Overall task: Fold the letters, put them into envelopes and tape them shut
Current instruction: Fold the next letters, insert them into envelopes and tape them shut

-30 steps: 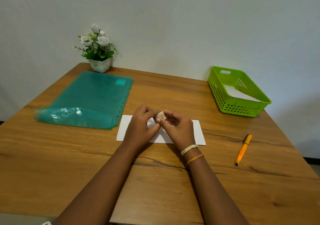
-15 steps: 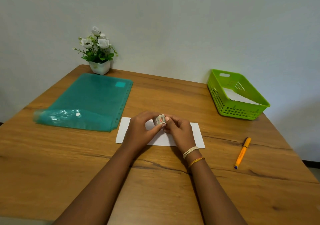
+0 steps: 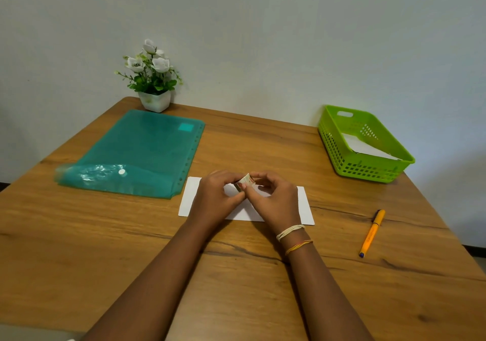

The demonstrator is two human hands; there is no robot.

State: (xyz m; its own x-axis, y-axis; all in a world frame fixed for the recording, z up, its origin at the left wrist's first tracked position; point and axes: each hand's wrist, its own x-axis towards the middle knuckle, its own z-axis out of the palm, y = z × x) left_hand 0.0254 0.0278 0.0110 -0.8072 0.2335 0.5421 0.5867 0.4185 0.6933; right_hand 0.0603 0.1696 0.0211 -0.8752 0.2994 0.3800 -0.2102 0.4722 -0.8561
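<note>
A white envelope (image 3: pixel 305 206) lies flat on the wooden table (image 3: pixel 105 235) in front of me, partly covered by both hands. Just above it I hold a small roll of tape (image 3: pixel 245 181). My left hand (image 3: pixel 214 198) grips the roll from the left with thumb and fingers. My right hand (image 3: pixel 276 201) pinches it from the right, thumb tip on its near edge. Whether a strip of tape is pulled out cannot be told.
A teal plastic folder (image 3: pixel 136 154) lies at the left. A potted white flower (image 3: pixel 152 80) stands at the back left corner. A green basket (image 3: pixel 368 167) holding a white envelope (image 3: pixel 365 147) sits at the back right. An orange pen (image 3: pixel 372 233) lies at the right.
Both hands have stayed over the envelope and keep working the tape roll. The roll has turned slightly between the fingers. The camera view shifted a little.
</note>
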